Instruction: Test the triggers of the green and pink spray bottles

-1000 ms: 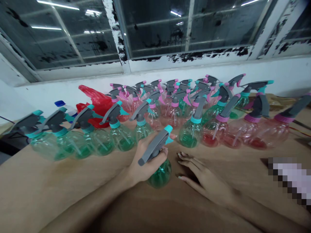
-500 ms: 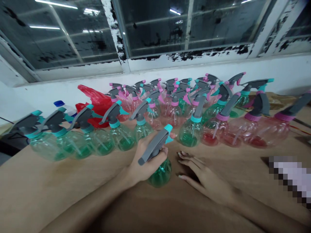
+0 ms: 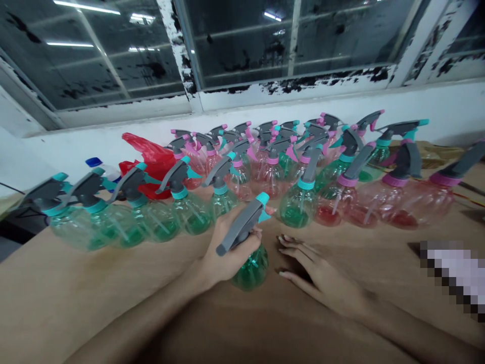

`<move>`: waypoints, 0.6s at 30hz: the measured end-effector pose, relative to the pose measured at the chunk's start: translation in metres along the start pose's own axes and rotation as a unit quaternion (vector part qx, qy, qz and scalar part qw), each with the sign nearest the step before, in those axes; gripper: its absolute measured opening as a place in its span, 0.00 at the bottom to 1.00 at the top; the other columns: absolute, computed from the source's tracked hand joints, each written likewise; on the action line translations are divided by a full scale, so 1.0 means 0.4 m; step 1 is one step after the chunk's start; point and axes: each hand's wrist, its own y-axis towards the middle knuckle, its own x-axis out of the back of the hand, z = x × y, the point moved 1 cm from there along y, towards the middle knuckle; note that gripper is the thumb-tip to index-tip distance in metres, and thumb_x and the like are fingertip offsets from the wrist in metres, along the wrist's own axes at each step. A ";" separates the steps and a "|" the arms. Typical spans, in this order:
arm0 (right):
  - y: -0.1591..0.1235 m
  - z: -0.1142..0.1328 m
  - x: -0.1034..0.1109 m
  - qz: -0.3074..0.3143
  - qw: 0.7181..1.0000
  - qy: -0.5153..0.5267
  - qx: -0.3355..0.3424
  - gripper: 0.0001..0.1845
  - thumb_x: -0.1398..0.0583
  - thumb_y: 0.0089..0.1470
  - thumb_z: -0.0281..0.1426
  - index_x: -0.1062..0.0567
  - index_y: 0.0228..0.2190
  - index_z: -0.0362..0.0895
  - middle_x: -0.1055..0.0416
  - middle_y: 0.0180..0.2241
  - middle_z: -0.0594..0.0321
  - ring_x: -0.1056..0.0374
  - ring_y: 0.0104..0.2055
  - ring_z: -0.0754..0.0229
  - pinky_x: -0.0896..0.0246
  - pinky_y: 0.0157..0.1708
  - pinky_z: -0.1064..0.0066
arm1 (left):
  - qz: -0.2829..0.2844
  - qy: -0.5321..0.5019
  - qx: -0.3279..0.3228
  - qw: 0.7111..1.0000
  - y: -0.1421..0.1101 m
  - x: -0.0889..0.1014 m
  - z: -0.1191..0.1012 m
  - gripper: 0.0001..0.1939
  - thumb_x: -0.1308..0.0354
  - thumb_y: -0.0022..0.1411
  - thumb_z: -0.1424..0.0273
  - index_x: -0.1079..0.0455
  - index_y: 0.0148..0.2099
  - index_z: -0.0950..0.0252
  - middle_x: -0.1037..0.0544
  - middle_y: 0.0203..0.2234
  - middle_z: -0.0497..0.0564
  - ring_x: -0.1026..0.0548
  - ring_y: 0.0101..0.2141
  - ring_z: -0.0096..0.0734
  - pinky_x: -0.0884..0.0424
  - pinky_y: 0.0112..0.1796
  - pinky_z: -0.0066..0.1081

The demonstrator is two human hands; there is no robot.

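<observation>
My left hand (image 3: 227, 247) is wrapped round the neck of a green spray bottle (image 3: 250, 270), just under its grey and teal trigger head. The bottle stands on the wooden table (image 3: 125, 298) in front of me, and my fingers hide its collar. To its right, my right hand (image 3: 318, 273) rests on the table with fingers stretched out, holding nothing. Beyond my hands stands a green spray bottle with a teal collar (image 3: 297, 210), with a little green liquid at the bottom. Beside it is a clear pink spray bottle (image 3: 335, 205) with red liquid low inside.
A row of green spray bottles (image 3: 189, 215) runs off to the left. More pink and green bottles (image 3: 272, 177) crowd the back, near a red plastic bag (image 3: 151, 162) and a blue-capped bottle (image 3: 106, 169). A blurred-out pale object (image 3: 458, 273) lies at the right.
Almost nothing differs. Both hands and the held spray bottle keep their places; the view has shifted only very slightly.
</observation>
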 end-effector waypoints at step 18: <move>0.000 0.004 -0.001 -0.007 1.000 -0.001 -0.005 0.24 0.45 0.57 0.39 0.36 0.53 0.43 0.37 0.56 0.55 0.44 0.59 0.54 0.44 0.56 0.55 | 0.006 0.018 -0.005 1.000 0.004 0.006 0.001 0.08 0.50 0.50 0.75 0.34 0.34 0.61 0.35 0.21 0.43 0.37 0.21 0.27 0.39 0.22 0.29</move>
